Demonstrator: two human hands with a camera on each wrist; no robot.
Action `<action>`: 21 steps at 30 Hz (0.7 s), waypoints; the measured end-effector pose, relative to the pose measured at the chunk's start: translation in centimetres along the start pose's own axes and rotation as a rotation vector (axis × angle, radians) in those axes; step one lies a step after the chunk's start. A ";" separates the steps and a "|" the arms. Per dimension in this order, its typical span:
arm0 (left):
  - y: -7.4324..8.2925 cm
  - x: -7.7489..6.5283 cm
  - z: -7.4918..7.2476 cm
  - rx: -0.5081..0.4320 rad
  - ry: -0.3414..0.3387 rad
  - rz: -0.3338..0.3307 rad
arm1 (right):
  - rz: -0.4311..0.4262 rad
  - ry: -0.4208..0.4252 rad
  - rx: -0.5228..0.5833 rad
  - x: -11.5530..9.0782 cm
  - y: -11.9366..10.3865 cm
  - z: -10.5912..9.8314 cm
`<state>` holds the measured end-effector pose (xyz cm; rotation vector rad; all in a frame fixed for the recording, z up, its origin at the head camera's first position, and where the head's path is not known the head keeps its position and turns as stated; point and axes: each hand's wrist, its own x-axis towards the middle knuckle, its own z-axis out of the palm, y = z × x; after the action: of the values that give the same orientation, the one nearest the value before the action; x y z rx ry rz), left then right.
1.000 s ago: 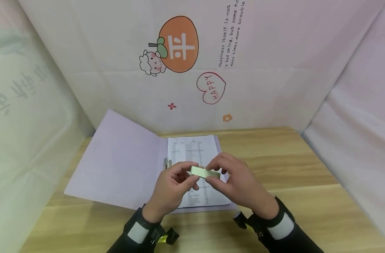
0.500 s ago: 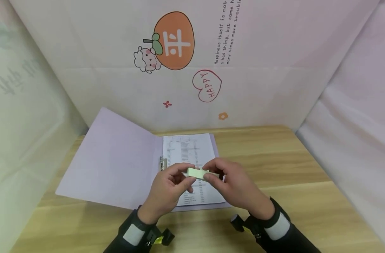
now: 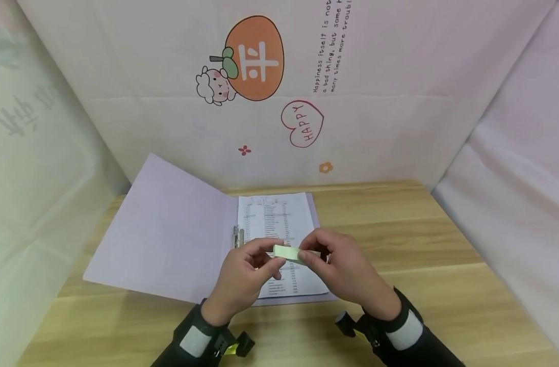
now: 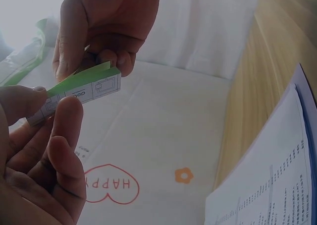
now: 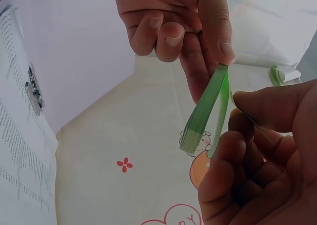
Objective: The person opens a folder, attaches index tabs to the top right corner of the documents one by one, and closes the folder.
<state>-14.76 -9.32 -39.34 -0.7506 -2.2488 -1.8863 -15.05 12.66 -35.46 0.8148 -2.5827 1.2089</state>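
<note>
A slim pad of pale green sticky notes point(image 3: 286, 252) is held above the papers. My left hand point(image 3: 243, 275) pinches one end between thumb and fingers, the other fingers loosely bent. At the pad's other side, my right hand point(image 3: 353, 270) pinches a thin sheet between thumb and forefinger. In the right wrist view, that sheet stands apart from the green pad point(image 5: 200, 113) but meets it at the end under the left thumb. A printed label covers the pad's underside point(image 4: 81, 94) in the left wrist view.
Below the hands, an open lilac folder point(image 3: 169, 239) lies on the wooden table point(image 3: 399, 229), its left cover raised at an angle. Printed sheets point(image 3: 277, 216) lie inside, beside a metal clip point(image 3: 236, 237). Printed white cloth point(image 3: 376, 117) hangs behind and at both sides.
My right thumb and forefinger have closed on the notes' upper sheet, lifting it from the pad. My left hand keeps its hold. The head view has shifted slightly.
</note>
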 end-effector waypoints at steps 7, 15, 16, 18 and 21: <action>-0.2 -0.1 0.0 -0.009 0.006 0.002 | -0.009 0.020 -0.006 -0.2 0.3 0.3; -0.3 0.0 -0.1 -0.008 0.014 0.001 | 0.002 0.020 0.025 -0.2 0.5 0.4; -0.2 0.0 0.0 -0.009 0.013 0.001 | 0.006 0.019 0.030 -0.2 0.5 0.4; -0.1 0.0 0.0 -0.007 0.012 -0.002 | 0.009 0.018 0.037 -0.2 0.5 0.3; 0.0 0.1 -0.1 -0.008 0.013 -0.007 | 0.010 0.019 0.041 -0.2 0.5 0.2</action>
<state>-14.84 -9.39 -39.33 -0.7299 -2.2409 -1.8989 -15.13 12.85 -36.02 0.7961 -2.5581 1.2694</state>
